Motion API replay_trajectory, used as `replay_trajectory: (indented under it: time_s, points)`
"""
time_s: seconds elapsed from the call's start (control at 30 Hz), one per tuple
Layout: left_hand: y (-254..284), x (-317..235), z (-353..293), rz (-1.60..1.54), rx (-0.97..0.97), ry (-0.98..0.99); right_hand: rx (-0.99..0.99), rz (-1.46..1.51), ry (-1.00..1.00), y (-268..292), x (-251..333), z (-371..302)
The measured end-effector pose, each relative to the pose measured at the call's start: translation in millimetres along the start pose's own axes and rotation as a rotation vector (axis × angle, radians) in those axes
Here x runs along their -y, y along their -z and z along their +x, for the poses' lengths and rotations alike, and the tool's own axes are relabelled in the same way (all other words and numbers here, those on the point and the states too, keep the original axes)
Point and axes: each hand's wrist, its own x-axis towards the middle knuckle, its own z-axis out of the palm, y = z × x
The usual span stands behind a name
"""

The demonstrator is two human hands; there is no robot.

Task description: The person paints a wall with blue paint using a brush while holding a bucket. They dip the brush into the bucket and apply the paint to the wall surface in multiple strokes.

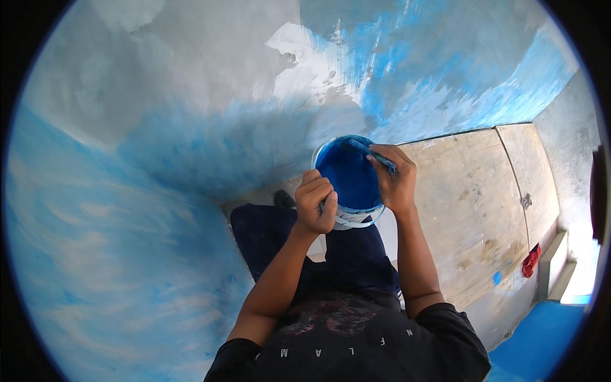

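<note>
A white paint bucket (344, 218) is held in front of my body, above my legs. Deep blue paint (350, 183) coats its inside, and its bail handle hangs along the near side. My left hand (316, 202) is closed on the left rim of the bucket. Pinched in the fingers of my right hand (397, 177) is a paintbrush (384, 162), stained blue. It slants over the right rim, its far end against the inner wall near the back. The bristles are hard to make out.
Ahead rises a wall (210, 76) in patchy grey, white and blue; another blue-streaked wall (114, 267) stands at left. Worn wooden boards (464, 197) with a metal latch (526, 201) lie at right. A red cloth (531, 261) hangs beyond, near a bright opening.
</note>
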Motion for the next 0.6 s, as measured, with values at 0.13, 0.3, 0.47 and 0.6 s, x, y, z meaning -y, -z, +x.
replay_trajectory:
  time_s: [0.13,0.3,0.47,0.6]
  points:
    - [0.3,-0.4,-2.3,-0.001,0.016,0.004,-0.052,0.007,0.03,1.1,-0.5,-4.0]
    - [-0.6,-0.4,-4.9,-0.002,-0.009,-0.003,-0.089,-0.003,0.056,3.2,4.5,-6.3]
    - [-4.2,7.0,-7.0,-0.037,-0.056,0.012,-0.106,0.043,0.052,-0.2,2.6,-6.2]
    - [-1.1,6.6,-8.9,-0.026,-0.047,0.042,-0.098,0.067,0.088,-3.2,-0.5,-5.0]
